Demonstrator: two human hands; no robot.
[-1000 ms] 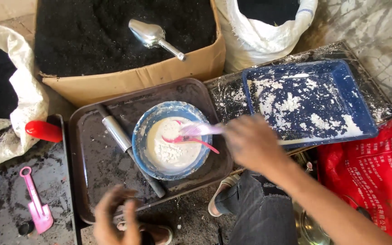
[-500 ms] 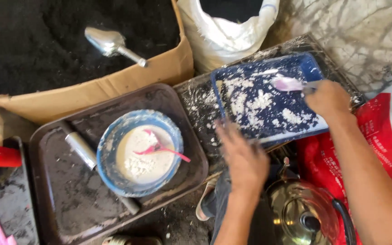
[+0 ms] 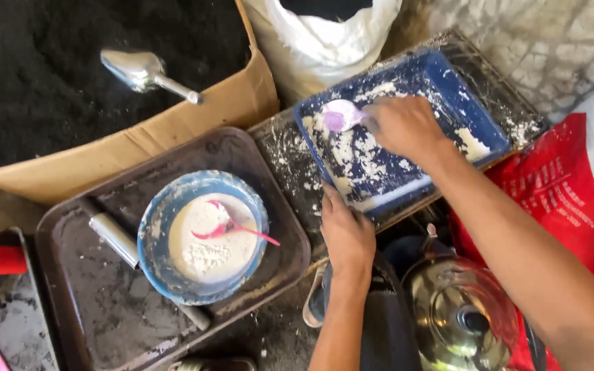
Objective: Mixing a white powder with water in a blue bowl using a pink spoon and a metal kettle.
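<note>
A pale purple spoon (image 3: 339,115) is gripped in the closed right hand (image 3: 407,127), its bowl resting in white powder on the blue tray (image 3: 479,120). The tray's near edge is pressed by the left hand (image 3: 346,233), fingers flat and holding nothing, beside a blue bowl (image 3: 166,213) of powder.

The right hand (image 3: 407,127) has carried the pale purple spoon (image 3: 342,115) from the blue bowl (image 3: 166,206) into the blue tray (image 3: 479,120), bowl now down in the white powder. The left hand (image 3: 345,233) has moved up to the tray's near edge.
</note>
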